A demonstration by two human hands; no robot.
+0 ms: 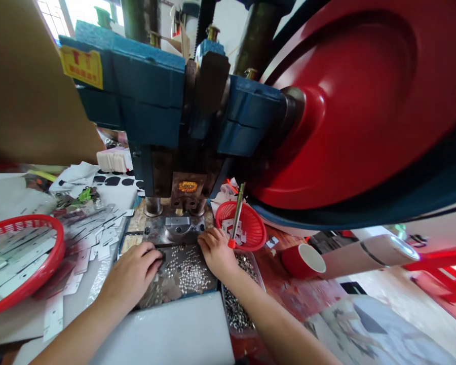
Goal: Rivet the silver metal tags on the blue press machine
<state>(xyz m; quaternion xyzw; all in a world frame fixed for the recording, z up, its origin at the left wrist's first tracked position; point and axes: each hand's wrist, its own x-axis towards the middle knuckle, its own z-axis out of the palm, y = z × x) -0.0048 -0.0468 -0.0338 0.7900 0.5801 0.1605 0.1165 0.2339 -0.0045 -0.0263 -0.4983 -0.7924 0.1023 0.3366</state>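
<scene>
My left hand (133,268) is at the left edge of a dark metal tray (163,294), its fingers bent together near the thumb. Whatever its fingertips hold, if anything, is hidden. Several small shiny metal pieces (193,272) lie scattered on the tray between my hands. My right hand (219,253) is at the tray's far right corner, beside the steel die block (177,230) of a blue press (152,96). Its fingers are curled in together, and I cannot see what is between them.
A large red flywheel (357,101) hangs close on the right. Flat metal plates fill the red basket (57,253) at left and spread beside it. A smaller red basket (256,230), a clear box of small parts (237,309) and a red cup (302,261) stand at right.
</scene>
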